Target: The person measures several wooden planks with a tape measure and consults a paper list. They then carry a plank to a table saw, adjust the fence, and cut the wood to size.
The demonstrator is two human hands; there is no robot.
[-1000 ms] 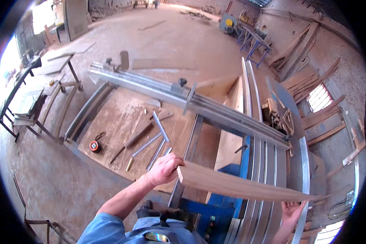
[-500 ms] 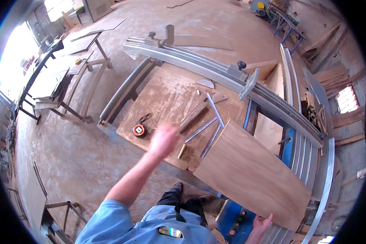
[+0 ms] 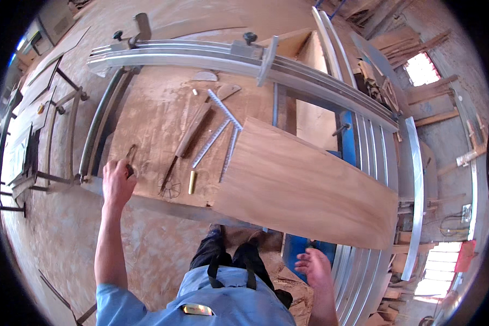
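My left hand (image 3: 118, 182) is closed round a tape measure (image 3: 130, 170) at the near left edge of the wooden work surface (image 3: 146, 119); the fingers hide most of its case. My right hand (image 3: 314, 265) hangs off the near edge of a plywood panel (image 3: 304, 185), its fingers loosely bent and slightly apart, with nothing in them. The panel lies aslant across the right side of the work surface. Left of it lie graduated metal rulers (image 3: 211, 142), a long brown wooden-handled tool (image 3: 193, 130), a short yellow stick (image 3: 192, 182) and a half-round protractor (image 3: 205, 76).
A metal fence rail (image 3: 185, 54) with black knobs spans the far side. Blue machine framing (image 3: 348, 136) and ribbed metal bed (image 3: 358, 277) are on the right. At the left stand metal-framed tables (image 3: 65, 103) with sheets. Wood offcuts (image 3: 413, 49) lean far right.
My left hand has moved left from the middle of the work surface and taken hold of the tape measure. My right hand has let go of the panel's near edge. The view has shifted rightward.
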